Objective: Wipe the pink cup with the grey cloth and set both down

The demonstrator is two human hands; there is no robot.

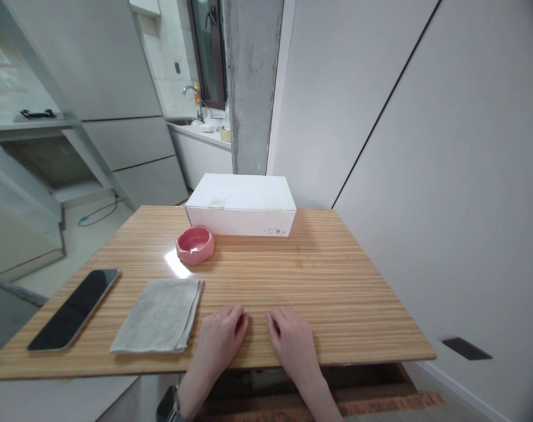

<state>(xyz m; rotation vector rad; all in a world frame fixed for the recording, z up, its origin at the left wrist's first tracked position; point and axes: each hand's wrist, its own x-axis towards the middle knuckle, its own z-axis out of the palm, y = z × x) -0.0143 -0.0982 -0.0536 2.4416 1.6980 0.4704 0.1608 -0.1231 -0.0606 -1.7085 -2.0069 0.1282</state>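
Observation:
Both hands rest on the wooden table near its front edge, a small gap apart. My left hand (223, 332) is loosely curled, thumb beside the fingers, with no object showing in it. Nearest to it lies a folded grey cloth (160, 315), just to its left. My right hand (292, 335) is curled in the same way and also shows nothing held. Beyond the cloth stands a pink bowl (195, 245) with a faceted rim, its inside visible. A dark-screened phone (75, 309) lies flat at the table's left side.
A white box (242, 205) stands at the back of the table (328, 281), right behind the bowl. A pale wall (459, 193) runs along the right. Kitchen cabinets (129, 140) and a sink tap (199, 105) are in the background. A watch (175, 404) sits on the left wrist.

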